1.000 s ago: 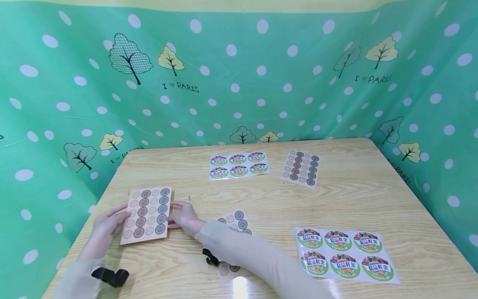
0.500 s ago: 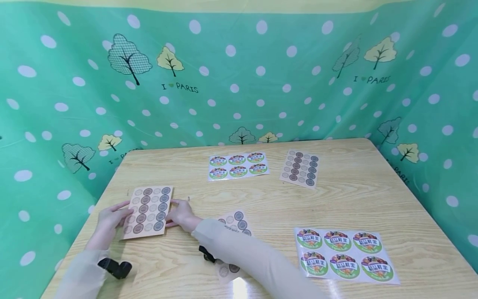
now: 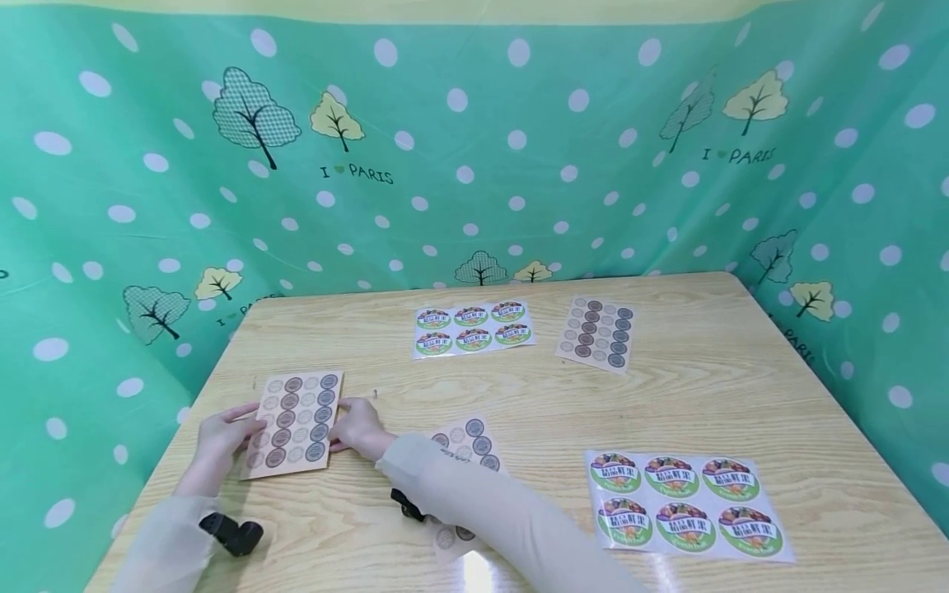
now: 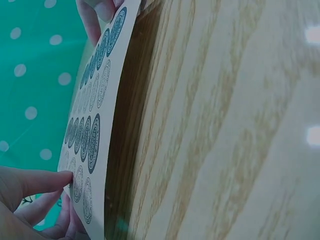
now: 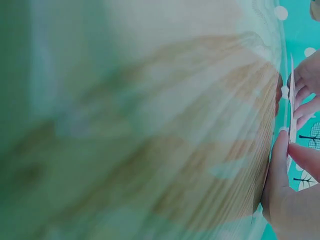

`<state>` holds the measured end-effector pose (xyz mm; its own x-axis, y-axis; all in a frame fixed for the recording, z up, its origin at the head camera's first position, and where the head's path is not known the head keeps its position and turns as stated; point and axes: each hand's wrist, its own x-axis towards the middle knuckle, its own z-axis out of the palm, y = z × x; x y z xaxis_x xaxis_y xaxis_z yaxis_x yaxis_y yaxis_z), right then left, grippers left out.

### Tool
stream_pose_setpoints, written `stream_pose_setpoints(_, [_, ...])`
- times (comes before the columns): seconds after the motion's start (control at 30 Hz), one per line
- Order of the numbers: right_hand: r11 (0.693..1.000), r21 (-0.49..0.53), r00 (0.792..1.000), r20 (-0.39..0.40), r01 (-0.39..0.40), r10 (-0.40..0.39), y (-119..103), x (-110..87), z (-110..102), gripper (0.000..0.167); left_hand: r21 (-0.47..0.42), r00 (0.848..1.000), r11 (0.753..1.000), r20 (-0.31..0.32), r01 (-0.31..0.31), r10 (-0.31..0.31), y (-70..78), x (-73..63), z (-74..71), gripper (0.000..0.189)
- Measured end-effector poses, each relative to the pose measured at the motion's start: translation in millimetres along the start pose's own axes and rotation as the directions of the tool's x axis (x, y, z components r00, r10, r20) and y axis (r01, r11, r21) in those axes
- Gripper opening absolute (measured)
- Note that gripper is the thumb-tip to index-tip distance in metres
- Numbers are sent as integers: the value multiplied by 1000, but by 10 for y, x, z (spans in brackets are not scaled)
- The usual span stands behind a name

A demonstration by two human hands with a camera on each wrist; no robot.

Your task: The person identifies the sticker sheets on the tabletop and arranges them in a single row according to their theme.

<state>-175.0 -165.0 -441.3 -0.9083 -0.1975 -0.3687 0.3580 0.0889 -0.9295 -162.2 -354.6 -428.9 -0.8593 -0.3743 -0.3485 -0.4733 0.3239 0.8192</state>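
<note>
My left hand (image 3: 222, 436) pinches the left edge of a tan sheet of round stickers (image 3: 292, 424), thumb on the printed face and fingers behind. On the opposite edge my right hand (image 3: 361, 428) pinches the same sheet. The stickers run in columns, pale outlined rounds alternating with darker brown and grey ones. In the left wrist view the sheet (image 4: 102, 125) is held above the wooden table, a dark shadow under its near edge. The right wrist view shows it nearly edge-on, between the right hand's thumb and finger (image 5: 280, 155).
A similar tan sticker sheet (image 3: 474, 441) lies partly under the right forearm. Another tan sheet (image 3: 596, 334) lies at the back right. Glossy sheets of fruit-label stickers lie at the back middle (image 3: 474, 328) and front right (image 3: 688, 506). A green curtain (image 3: 474, 214) borders the wooden table (image 3: 534, 420).
Both hands keep hold of the sticker sheet. Its near edge and the left hand have shifted slightly away from me and to the right. The sheets on the table stay where they were.
</note>
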Motion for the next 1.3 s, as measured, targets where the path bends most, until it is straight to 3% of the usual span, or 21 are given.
stream_pose_setpoints(0.27, [998,-61,999,31,-16,18,-5,-4,-42,59,56,1000,998,0,4,-4,-39,11,9,54])
stream_pose_setpoints(0.5, [998,-48,993,111,-27,32,-51,-49,-120,50,89,1000,996,-13,2,-1,-28,-4,12,52])
stream_pose_setpoints(0.7, [995,-93,978,201,-30,48,-113,-121,-263,37,132,997,991,-66,-37,46,-108,70,11,51])
stream_pose_setpoints(0.97, [984,-179,944,327,27,33,-220,-174,-531,29,186,987,975,-77,-125,142,-425,415,78,49])
stream_pose_setpoints(1.17, [977,-205,928,372,67,15,-264,-188,-719,28,208,982,967,-84,-150,170,-445,416,197,50])
stream_pose_setpoints(1.3, [972,-217,924,382,88,2,-274,-169,-860,28,227,972,952,-59,-207,226,-446,391,284,54])
